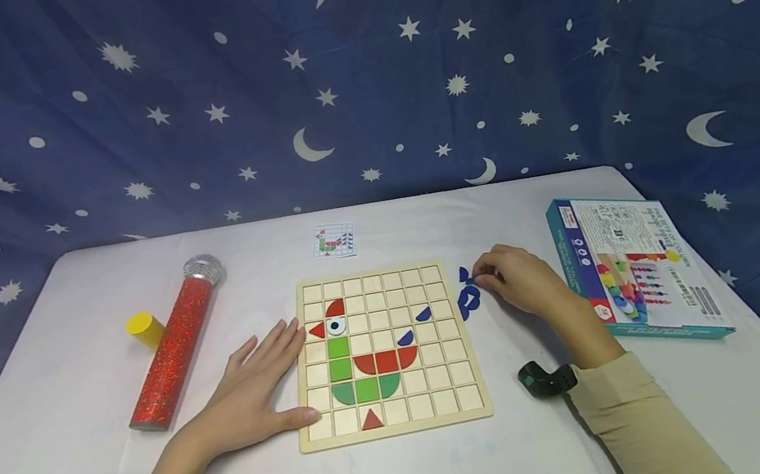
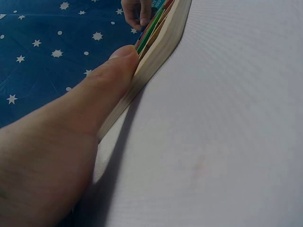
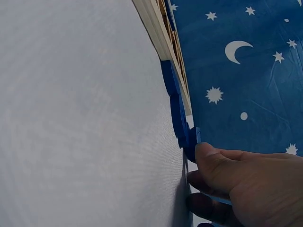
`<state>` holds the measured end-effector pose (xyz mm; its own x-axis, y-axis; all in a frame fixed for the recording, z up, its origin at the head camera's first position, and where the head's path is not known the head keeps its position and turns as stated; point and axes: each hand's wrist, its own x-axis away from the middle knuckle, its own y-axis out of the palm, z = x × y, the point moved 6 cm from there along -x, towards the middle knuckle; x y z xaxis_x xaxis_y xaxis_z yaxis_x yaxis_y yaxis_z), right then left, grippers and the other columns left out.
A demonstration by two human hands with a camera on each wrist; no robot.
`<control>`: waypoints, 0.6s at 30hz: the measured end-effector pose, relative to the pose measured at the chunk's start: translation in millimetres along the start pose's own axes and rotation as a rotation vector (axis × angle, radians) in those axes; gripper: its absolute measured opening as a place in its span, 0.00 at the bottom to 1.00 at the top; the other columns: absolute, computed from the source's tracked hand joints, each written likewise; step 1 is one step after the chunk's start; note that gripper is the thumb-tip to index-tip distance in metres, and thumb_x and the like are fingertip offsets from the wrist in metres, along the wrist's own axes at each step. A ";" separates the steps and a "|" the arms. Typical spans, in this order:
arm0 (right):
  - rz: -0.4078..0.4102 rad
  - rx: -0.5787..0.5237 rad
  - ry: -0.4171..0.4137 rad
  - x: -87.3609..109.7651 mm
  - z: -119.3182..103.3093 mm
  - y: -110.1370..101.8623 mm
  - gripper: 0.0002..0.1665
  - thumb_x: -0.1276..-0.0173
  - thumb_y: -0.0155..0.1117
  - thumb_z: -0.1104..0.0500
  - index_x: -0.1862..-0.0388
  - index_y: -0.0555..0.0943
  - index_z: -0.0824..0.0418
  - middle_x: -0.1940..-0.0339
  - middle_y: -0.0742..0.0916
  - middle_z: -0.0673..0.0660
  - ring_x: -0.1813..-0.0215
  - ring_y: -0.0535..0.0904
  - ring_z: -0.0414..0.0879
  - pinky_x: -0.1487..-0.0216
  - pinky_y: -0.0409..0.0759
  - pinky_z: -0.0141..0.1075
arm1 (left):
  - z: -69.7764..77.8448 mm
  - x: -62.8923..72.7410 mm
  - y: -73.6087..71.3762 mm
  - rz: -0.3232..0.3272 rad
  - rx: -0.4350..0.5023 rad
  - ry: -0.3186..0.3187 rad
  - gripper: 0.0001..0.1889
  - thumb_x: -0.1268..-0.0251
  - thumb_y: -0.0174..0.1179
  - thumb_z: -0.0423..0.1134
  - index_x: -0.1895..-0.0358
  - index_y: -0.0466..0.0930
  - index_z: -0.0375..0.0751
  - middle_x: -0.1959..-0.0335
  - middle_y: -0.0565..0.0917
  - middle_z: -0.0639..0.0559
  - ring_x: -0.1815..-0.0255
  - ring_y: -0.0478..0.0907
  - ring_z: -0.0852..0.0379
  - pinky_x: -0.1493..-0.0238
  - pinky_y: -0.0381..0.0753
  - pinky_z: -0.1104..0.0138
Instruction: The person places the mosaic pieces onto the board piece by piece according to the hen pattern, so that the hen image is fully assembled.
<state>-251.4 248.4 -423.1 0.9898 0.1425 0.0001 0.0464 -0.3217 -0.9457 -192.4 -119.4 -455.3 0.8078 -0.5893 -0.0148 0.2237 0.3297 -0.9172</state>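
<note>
A wooden grid board [image 1: 396, 433] lies in front of me, with red, green and blue shapes forming a bird-like figure and an eye tile [image 1: 337, 326]. My left hand [image 1: 256, 393] rests spread along its left edge; in the left wrist view the thumb [image 2: 102, 97] presses on the rim. Just past the board's right edge, my right hand [image 1: 523, 281] pinches a small blue piece [image 3: 193, 141] between thumb and fingers. Beside it sit several loose blue half-round pieces [image 1: 469, 300]. Two blue pieces, one at upper right [image 1: 423, 314], lie in the grid cells.
Behind the board is a small picture card [image 1: 333, 241] of a bird on a grid. A red glittery microphone [image 1: 174, 352] and a yellow cylinder [image 1: 145, 330] are at left. On the right lies a toy box [image 1: 645, 261]. A starry blue cloth [image 1: 386, 87] hangs behind the table.
</note>
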 end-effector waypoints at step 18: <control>-0.016 -0.017 0.020 -0.8 -4.4 -3.5 0.11 0.31 0.60 0.55 0.59 0.84 0.61 0.65 0.85 0.55 0.63 0.77 0.48 0.54 0.79 0.44 | -0.2 0.3 -0.9 0.000 -0.005 0.001 0.57 0.54 0.56 0.76 0.25 0.50 0.44 0.22 0.49 0.51 0.21 0.42 0.48 0.26 0.39 0.48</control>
<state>-251.8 245.4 -418.4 0.9914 0.1290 0.0218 0.0643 -0.3354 -0.9399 -192.5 -120.0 -454.5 0.8071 -0.5902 -0.0150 0.2214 0.3261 -0.9190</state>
